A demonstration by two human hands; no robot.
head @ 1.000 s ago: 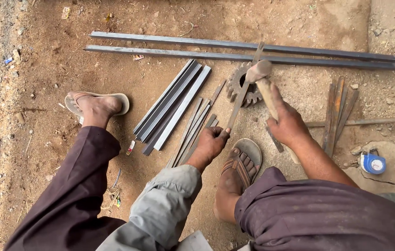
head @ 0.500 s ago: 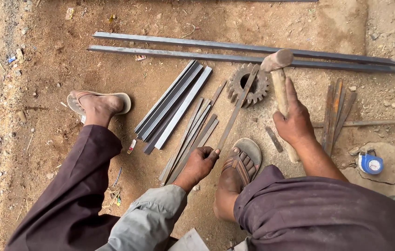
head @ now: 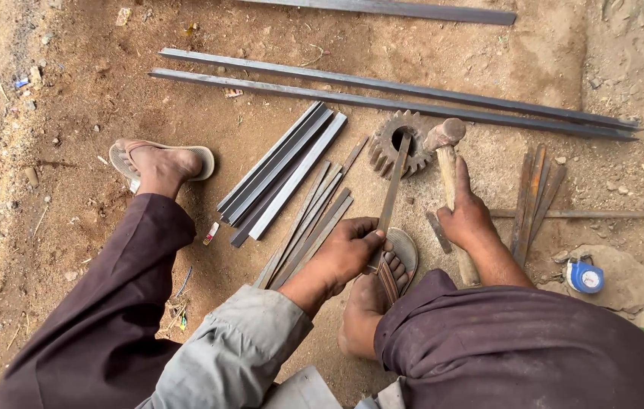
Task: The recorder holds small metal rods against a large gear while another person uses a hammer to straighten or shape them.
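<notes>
Bare reddish dirt ground is filling the frame, strewn with pebbles and scrap; the person is squatting over it in dark trousers and a grey sleeve, one sandalled foot point(head: 386, 269) planted at lower centre and the other out at the left edge of the work.

Nearest, the left hand point(head: 348, 254) is closing its fingers around the near end of a flat metal strip point(head: 394, 185); the strip's long axis is running up the frame, slightly right, from that grip to its far end, which is resting across the toothed gear wheel point(head: 399, 144) lying flat on the dirt. Just right of it, the right hand point(head: 467, 218) is wrapping tightly round the wooden handle of a hammer point(head: 447, 148); the handle is lying nearly parallel to the strip, and the hammer head is sitting at the gear's right rim, just beside the strip's far end; so the right hand is the nearer one to the end on the gear.

Left of the strip, a fan of cut flat bars point(head: 291, 185) is lying on the dirt; rusty rods point(head: 534, 197) are lying to the right, with a blue tape measure point(head: 585, 276) at lower right; farther up, long steel bars point(head: 382, 87) are crossing the frame.
</notes>
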